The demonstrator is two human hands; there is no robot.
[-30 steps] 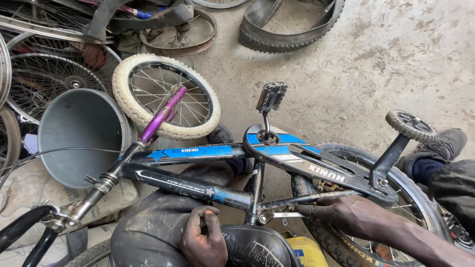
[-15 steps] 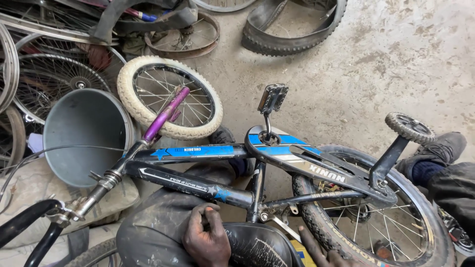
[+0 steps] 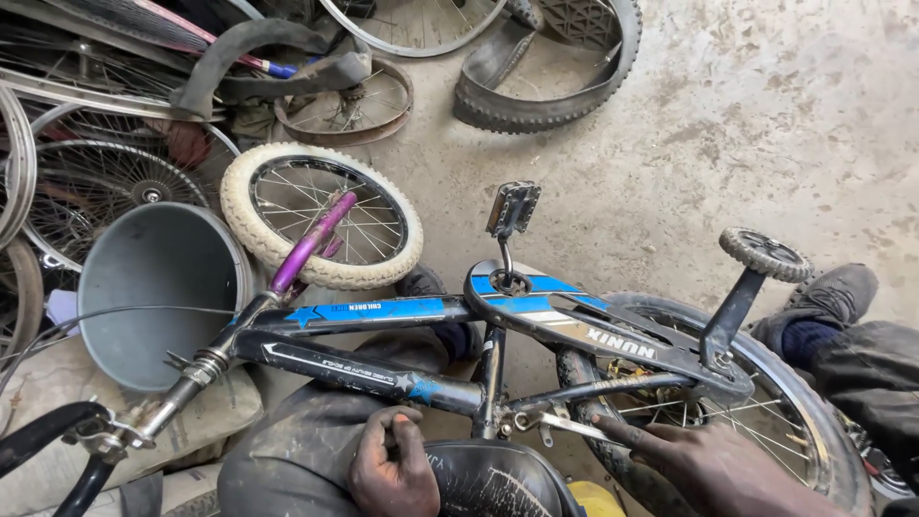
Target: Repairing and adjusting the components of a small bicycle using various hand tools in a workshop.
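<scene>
A small black and blue bicycle frame lies across my lap, with a purple fork and a pedal sticking up. My left hand rests with curled fingers on my dark trouser leg, beside the black saddle and just below the down tube. My right hand reaches in from the lower right and holds a metal spanner against the fitting where the seat tube meets the rear stays. The rear wheel and a small training wheel sit to the right.
A loose wheel with a cream tyre lies behind the frame, next to a grey bucket. Old rims and a black tyre are piled at the back and left. My shoe is on the concrete floor at the right.
My right hand left the rear stays, dropped almost out of view at the bottom, and is now back at the frame with the spanner. My left hand has stayed put.
</scene>
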